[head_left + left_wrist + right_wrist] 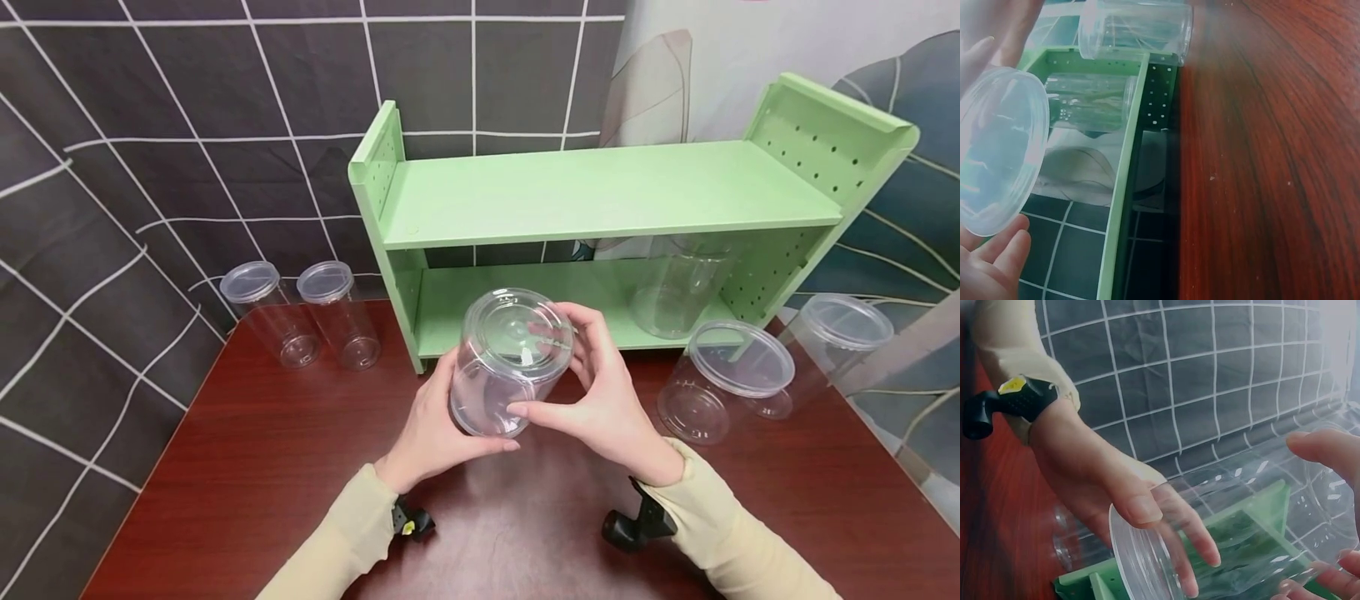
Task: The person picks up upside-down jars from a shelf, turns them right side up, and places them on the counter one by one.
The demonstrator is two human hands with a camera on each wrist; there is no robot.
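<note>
A clear plastic jar (491, 392) is held tilted between both hands above the table, in front of the green rack. Its base faces up toward the head camera, and its lid (1007, 156) is at the lower end. My left hand (423, 437) grips the lid end, with the thumb near the lid's edge in the right wrist view. Around the base end, my right hand (600, 408) holds the jar with thumb and fingers on opposite sides. Some of the left fingers show through the clear wall (1241, 544).
A green two-tier rack (600, 196) stands at the back of the dark red table (247, 500). One clear jar (675, 292) is on its lower shelf. Two slim lidded jars (270, 321) stand left of the rack, and two lidded jars (693, 408) stand at the right.
</note>
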